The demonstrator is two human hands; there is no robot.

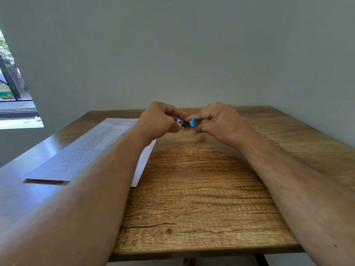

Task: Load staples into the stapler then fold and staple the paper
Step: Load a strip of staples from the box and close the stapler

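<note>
A small blue stapler (186, 122) with a metal middle is held between both hands above the far part of the wooden table (201, 189). My left hand (159, 120) pinches its left end. My right hand (217, 118) grips its right blue end with thumb and fingers. Most of the stapler is hidden by the fingers, and I see no loose staples. A printed sheet of paper (92, 148) lies flat on the table's left side, partly under my left forearm.
A plain wall stands right behind the table's far edge. A window (13, 89) opens at the left. The table's near edge runs across the bottom of the view, with floor below it.
</note>
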